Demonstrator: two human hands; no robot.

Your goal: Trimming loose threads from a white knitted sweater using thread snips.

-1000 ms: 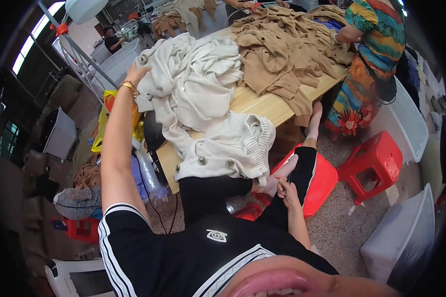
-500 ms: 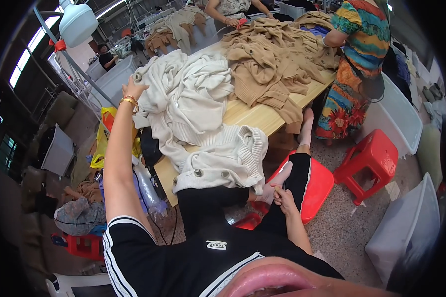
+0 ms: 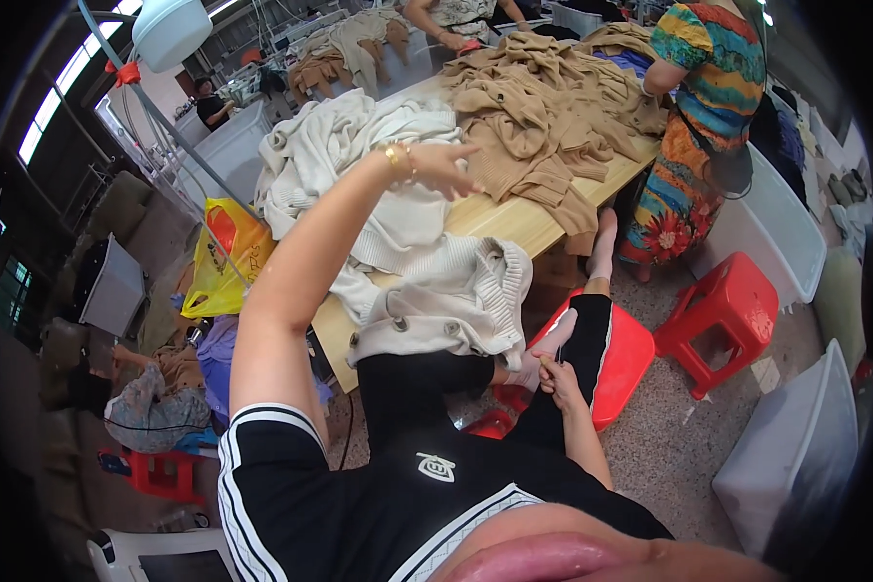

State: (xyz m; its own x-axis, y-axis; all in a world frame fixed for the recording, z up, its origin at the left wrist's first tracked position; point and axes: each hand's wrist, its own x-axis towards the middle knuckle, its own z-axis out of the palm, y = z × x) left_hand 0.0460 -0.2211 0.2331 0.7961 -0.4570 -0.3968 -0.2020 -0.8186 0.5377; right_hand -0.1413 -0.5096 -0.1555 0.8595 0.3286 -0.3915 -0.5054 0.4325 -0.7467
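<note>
My left hand (image 3: 446,169) is raised over the table, fingers stretched and apart, with nothing in it. It hovers between the white knit garments (image 3: 310,145) and the heap of tan knit garments (image 3: 524,97). A white ribbed cardigan (image 3: 436,301) with large dark buttons drapes over the table's near edge onto my lap. Low by my thigh, my right hand (image 3: 563,380) is closed. A small thin thing pokes out of its fingers, too small to name.
The wooden table (image 3: 485,221) stretches away ahead. Red stools (image 3: 723,325) and white bins (image 3: 795,456) stand on the right. A person in a colourful dress (image 3: 684,165) works at the table's right side; another person's hands are at the far end. A yellow bag (image 3: 225,262) hangs on the left.
My left hand has left the far-left edge of the white garments and swung right, across them toward the tan heap. My right hand stays low and closed.
</note>
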